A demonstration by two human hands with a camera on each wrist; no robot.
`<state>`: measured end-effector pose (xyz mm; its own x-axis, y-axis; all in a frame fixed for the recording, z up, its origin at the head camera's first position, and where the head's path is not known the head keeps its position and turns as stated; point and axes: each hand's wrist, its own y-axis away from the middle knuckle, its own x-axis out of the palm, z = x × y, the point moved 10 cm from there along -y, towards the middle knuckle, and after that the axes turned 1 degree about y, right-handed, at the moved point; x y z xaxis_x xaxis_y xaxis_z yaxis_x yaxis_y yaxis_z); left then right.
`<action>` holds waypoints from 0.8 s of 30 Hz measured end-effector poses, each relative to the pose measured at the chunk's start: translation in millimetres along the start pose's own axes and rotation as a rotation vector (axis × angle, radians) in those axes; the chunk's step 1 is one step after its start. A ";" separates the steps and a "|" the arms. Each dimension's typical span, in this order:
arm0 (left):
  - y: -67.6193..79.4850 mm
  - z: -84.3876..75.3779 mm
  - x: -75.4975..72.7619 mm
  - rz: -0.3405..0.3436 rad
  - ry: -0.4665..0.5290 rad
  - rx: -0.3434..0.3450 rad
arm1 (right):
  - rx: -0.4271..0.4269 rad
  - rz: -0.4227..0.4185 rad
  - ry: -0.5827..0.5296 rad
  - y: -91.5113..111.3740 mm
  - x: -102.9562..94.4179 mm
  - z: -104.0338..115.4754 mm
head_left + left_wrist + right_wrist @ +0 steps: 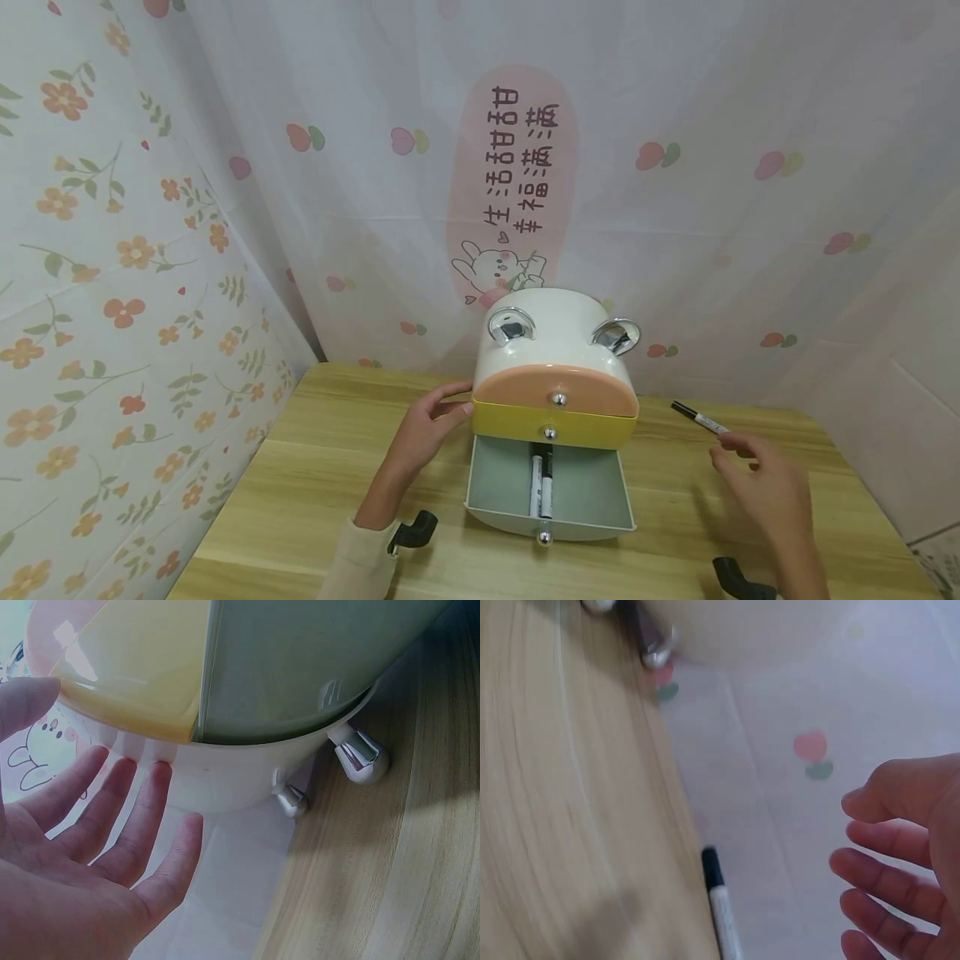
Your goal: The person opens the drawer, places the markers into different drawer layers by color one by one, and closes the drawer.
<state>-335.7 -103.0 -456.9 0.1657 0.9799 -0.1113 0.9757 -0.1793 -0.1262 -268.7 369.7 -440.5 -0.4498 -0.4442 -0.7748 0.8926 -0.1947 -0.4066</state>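
Note:
A small white drawer cabinet (555,333) with metal ring ears stands on the table. Its orange drawer (525,388) and yellow drawer (510,419) are closed, while the green bottom drawer (592,483) is pulled out. Two black-capped white markers (547,492) lie side by side in that drawer. My left hand (420,429) is at the cabinet's left side, and in the left wrist view its straight fingertips (160,776) are right at the white wall. My right hand (768,487), fingers loosely bent and holding nothing, hovers near another black-capped marker (697,416) on the table.
The wooden table (300,492) has a white printed curtain (375,208) behind it and a flowered one (112,333) on the left. Round metal feet (364,757) carry the cabinet. Black mounts (415,530) sit at both wrists.

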 end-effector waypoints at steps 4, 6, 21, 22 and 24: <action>-0.4 -0.2 0.4 0.004 0.001 0.001 | 0.044 -0.016 0.011 -0.8 -3.1 -22.2; -0.6 -0.3 0.4 0.004 0.001 0.001 | 0.070 -0.003 0.009 -0.9 -2.0 -31.6; -1.6 2.0 2.4 0.023 0.028 0.011 | 0.198 0.135 -0.119 1.1 33.9 -87.5; -1.7 2.3 2.7 0.023 0.031 0.010 | 0.204 0.151 -0.125 1.3 37.4 -91.9; -1.6 2.2 3.5 0.026 0.039 0.006 | 0.240 0.186 -0.168 3.6 44.9 -101.8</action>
<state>-336.9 -99.4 -459.2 0.1962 0.9776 -0.0761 0.9702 -0.2048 -0.1297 -288.7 438.0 -526.0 -0.2856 -0.6254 -0.7262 0.9493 -0.2884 -0.1249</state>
